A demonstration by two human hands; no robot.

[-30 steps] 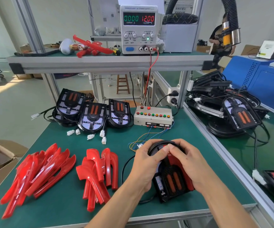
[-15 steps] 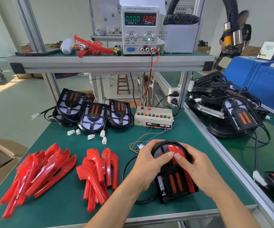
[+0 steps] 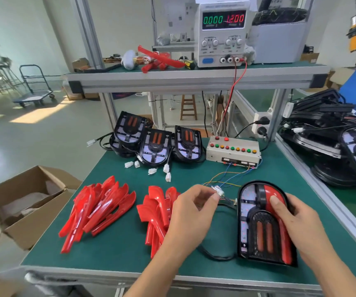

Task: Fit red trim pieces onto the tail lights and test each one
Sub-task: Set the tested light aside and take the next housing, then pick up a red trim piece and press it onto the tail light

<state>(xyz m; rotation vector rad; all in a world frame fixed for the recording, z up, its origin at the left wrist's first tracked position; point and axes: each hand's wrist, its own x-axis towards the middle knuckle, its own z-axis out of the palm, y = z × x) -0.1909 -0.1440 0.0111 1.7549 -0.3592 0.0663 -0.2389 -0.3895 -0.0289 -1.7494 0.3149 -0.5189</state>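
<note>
Both of my hands are busy at the green work table (image 3: 119,249).

My right hand (image 3: 294,219) rests on the black arch-shaped tail light (image 3: 262,224) with my thumb pressing the shiny red plastic trim piece (image 3: 277,196) that sits on its right side, and my fingers curl round its right edge. The light lies flat near the front right of the table. My left hand (image 3: 191,209) pinches the small white plug (image 3: 218,191) on the thin coloured wires, just left of the light. Those wires run back to the grey box with red, green and yellow buttons (image 3: 232,151). Two heaps of loose red trim pieces (image 3: 100,209) lie to the left. Three more black tail lights (image 3: 155,144) stand at the back.
</note>
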